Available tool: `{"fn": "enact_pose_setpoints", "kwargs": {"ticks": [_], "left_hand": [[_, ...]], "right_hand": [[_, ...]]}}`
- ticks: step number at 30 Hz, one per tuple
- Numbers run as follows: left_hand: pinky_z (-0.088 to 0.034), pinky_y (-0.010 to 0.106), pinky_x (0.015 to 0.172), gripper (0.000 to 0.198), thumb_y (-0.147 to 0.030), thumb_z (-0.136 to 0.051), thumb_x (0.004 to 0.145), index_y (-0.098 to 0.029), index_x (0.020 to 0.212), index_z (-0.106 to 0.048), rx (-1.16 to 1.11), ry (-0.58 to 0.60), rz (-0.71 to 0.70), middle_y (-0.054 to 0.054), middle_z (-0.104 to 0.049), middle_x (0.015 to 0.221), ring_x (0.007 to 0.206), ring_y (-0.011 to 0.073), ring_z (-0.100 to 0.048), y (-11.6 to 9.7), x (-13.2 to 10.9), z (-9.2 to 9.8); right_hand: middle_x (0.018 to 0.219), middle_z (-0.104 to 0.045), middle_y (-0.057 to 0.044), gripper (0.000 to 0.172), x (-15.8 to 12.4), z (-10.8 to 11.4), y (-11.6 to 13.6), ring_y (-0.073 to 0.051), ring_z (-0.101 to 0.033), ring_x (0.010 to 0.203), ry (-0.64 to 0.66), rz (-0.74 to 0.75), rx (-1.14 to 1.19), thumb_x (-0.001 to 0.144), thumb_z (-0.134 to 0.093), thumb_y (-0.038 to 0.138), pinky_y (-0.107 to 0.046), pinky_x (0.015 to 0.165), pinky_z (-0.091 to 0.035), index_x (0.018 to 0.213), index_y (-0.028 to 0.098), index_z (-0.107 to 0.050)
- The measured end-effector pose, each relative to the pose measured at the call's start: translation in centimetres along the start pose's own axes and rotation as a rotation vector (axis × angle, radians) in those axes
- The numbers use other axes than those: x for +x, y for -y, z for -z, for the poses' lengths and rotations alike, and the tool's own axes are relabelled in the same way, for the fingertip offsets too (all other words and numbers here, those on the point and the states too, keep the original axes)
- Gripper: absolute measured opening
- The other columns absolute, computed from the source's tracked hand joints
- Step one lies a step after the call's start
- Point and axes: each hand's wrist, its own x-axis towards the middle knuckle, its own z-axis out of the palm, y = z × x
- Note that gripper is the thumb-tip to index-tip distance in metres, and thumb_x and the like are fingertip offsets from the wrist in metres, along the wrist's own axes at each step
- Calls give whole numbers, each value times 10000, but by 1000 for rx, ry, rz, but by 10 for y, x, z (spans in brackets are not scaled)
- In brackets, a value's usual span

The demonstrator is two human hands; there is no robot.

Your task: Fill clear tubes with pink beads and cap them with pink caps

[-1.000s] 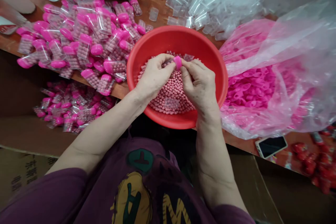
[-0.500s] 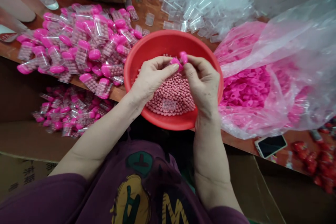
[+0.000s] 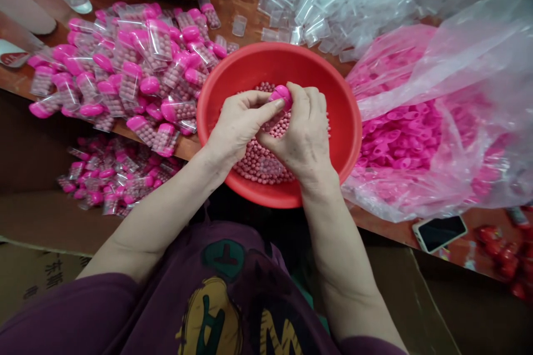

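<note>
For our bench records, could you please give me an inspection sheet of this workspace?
Surface: brown wooden table holding a red plastic basin.
Job's things: pink beads fill the basin's bottom; a pink cap is held above them.
Clutter: filled, capped tubes heaped at left; loose clear plastic tubes behind the basin; pink caps in a plastic bag at right.
Grips: left hand and right hand both hold the pink cap.
Cables: nothing seen.
Surroundings: a phone on the table; cardboard below it at left.
</note>
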Motion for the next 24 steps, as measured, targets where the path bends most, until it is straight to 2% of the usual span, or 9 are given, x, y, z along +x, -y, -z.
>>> {"fn": "enact_pose_setpoints", "kwargs": {"ticks": [4,8,11,14,17,19,21,24], "left_hand": [[-602,262,883,323,-359,-1063,753,-157,853,-830,-19,49,6,28,-827,884,939,168,-783,5,2,4],[-584,262,864,303,-347,-1061,762,-157,846,-840,-54,71,22,26,-821,879,917,162,-770,8,2,6],[-571,266,879,274,-318,-1043,787,-151,843,-833,-76,63,43,25,-810,870,931,162,-760,8,2,5],[-569,285,944,225,-281,-997,844,-146,893,-824,-101,50,55,31,-811,906,970,168,-754,5,3,0],[-569,316,1045,110,-209,-894,936,-153,962,-802,-158,-2,5,47,-820,1003,1041,176,-757,0,7,-5],[-566,330,1100,58,-177,-830,980,-163,1001,-778,-185,-58,-74,51,-817,1073,1096,177,-755,-5,10,-5],[-575,342,1113,69,-177,-793,1011,-177,1069,-756,-185,-98,-147,43,-805,1125,1127,176,-752,-11,14,-1],[-608,354,1056,187,-215,-747,1056,-214,1242,-734,-80,-173,-212,38,-785,1160,1123,182,-750,-28,25,21]], "right_hand": [[1298,-669,-193,532,0,4,2,-441,-644,1322,51,54,-184,1030,-659,481,-775,1186,-533,1431,140,-583],[1211,-673,-176,432,-1,8,4,-421,-661,1250,94,52,-273,1025,-646,468,-741,1149,-556,1330,162,-616],[1182,-685,-176,441,-2,9,5,-422,-672,1216,101,37,-283,1017,-658,483,-727,1124,-568,1328,172,-623],[1267,-704,-206,568,-1,9,2,-423,-687,1225,67,71,-243,1008,-675,476,-696,1103,-589,1471,165,-568],[1493,-637,-278,884,4,7,-6,-448,-668,1337,22,115,-150,1006,-689,548,-674,1081,-616,1711,144,-340],[1544,-614,-287,1003,7,5,-13,-449,-671,1356,14,91,-108,1005,-697,622,-677,1095,-615,1772,155,-250],[1515,-655,-278,912,6,6,-19,-445,-692,1344,48,58,-107,1040,-653,639,-678,1124,-605,1749,155,-345],[1373,-750,-285,612,-1,7,-27,-439,-751,1254,169,73,-160,1115,-532,537,-640,1086,-639,1526,96,-640]]}}
